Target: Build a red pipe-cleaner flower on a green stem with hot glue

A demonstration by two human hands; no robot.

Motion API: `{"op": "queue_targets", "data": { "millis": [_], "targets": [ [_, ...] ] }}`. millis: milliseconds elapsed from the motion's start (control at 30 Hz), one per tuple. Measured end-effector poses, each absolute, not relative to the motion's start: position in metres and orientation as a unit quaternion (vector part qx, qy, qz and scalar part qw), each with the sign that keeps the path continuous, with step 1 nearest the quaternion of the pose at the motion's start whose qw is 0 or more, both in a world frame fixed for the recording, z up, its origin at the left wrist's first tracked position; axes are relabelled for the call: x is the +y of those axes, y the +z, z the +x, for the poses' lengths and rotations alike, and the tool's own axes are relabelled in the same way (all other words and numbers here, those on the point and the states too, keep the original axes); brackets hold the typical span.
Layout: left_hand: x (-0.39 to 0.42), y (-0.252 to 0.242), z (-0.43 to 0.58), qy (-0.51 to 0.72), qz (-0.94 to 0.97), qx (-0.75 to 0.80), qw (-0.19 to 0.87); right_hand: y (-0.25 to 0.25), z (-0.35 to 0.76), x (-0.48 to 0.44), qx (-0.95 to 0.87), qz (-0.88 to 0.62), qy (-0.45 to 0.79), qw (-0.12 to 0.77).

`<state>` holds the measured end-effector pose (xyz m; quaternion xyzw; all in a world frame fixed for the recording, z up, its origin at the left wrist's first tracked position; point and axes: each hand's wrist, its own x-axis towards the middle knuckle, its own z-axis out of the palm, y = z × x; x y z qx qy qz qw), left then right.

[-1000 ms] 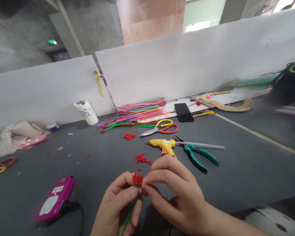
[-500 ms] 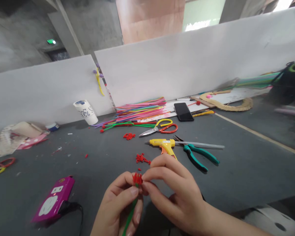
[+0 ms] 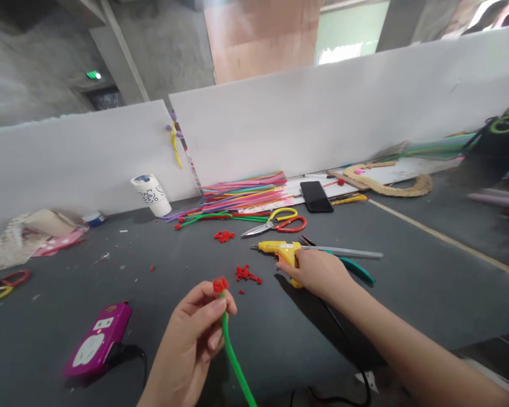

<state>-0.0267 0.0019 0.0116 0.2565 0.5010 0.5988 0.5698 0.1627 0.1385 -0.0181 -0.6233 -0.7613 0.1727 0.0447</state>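
My left hand pinches a green pipe-cleaner stem with a small red tuft at its tip, held upright over the dark table. My right hand has reached forward and is closed round the handle of the yellow glue gun, which lies on the table with its nozzle pointing left. Small red cut pieces lie just left of the gun.
Teal-handled pliers and a glue stick lie right of the gun. Scissors, a heap of coloured pipe cleaners, a black phone, a paper cup and a magenta power strip are around. White boards wall the table's far edge.
My right hand left the red tuft and went forward to grip the glue gun. My left hand moved slightly left and up with the stem.
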Motion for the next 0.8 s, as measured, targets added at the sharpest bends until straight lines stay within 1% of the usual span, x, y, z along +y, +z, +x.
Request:
{"op": "queue_targets", "data": {
  "millis": [100,167,233,333,433,533,633,733,800],
  "targets": [
    [0.002,0.011,-0.028,0.593,0.270,0.479,0.588,-0.024,0.162,0.143,-0.737,-0.623,0.250,0.081],
    [0.002,0.011,-0.029,0.593,0.273,0.463,0.599,-0.025,0.163,0.145,-0.711,-0.614,0.317,0.127],
    [0.000,0.012,-0.032,0.594,0.270,0.458,0.604,-0.023,0.165,0.144,-0.677,-0.591,0.395,0.191],
    [-0.001,0.015,-0.036,0.594,0.263,0.456,0.609,-0.015,0.165,0.133,-0.619,-0.512,0.519,0.293],
    [-0.001,0.017,-0.038,0.590,0.267,0.444,0.619,-0.004,0.163,0.117,-0.556,-0.420,0.627,0.348],
    [0.000,0.018,-0.038,0.585,0.269,0.430,0.633,0.004,0.162,0.105,-0.505,-0.352,0.698,0.366],
    [0.002,0.018,-0.037,0.583,0.264,0.409,0.651,0.007,0.162,0.097,-0.486,-0.307,0.737,0.356],
    [0.004,0.017,-0.037,0.596,0.264,0.403,0.642,0.008,0.165,0.087,-0.504,-0.281,0.745,0.335],
    [0.005,0.016,-0.038,0.610,0.262,0.407,0.628,0.008,0.166,0.079,-0.548,-0.261,0.723,0.331]
  ]
}}
